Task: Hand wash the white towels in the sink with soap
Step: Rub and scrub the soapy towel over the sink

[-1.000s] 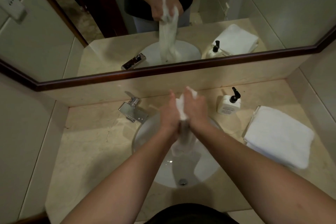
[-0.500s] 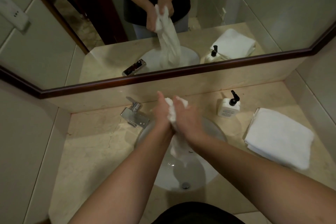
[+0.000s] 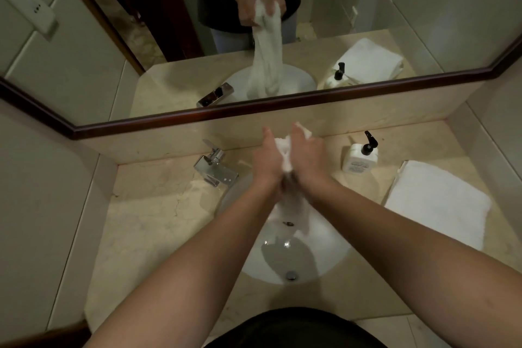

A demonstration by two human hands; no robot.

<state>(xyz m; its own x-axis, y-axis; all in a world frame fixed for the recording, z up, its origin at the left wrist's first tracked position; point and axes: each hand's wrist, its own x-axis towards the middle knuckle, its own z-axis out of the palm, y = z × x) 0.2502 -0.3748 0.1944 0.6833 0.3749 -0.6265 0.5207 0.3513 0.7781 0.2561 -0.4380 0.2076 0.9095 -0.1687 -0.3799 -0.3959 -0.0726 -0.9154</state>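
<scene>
Towel, white and bunched, is sitting pressed between the person's two hands above the sink, with its loose lower end hanging down into the white basin. Left hand is gripping the towel from the left side, fingers curled round the bunched cloth and thumb pointing up toward the backsplash. Right hand is gripping it from the right, fingers wrapped over the top of the wad, where a small white tuft is sticking out past the knuckles. Both palms are facing each other with the cloth squeezed between them (the mirror is showing the same grip from the front, the towel trailing down in long folds).

Drain is showing at the near end of the basin, well below the hanging cloth. Chrome faucet is standing on the counter just left of the left hand, apart from it. Soap bottle, white with a black pump, is standing on the counter right of the right hand. Folded towel, also white, is lying flat on the counter to the right of the sink, near the soap bottle but not touching it.
</scene>
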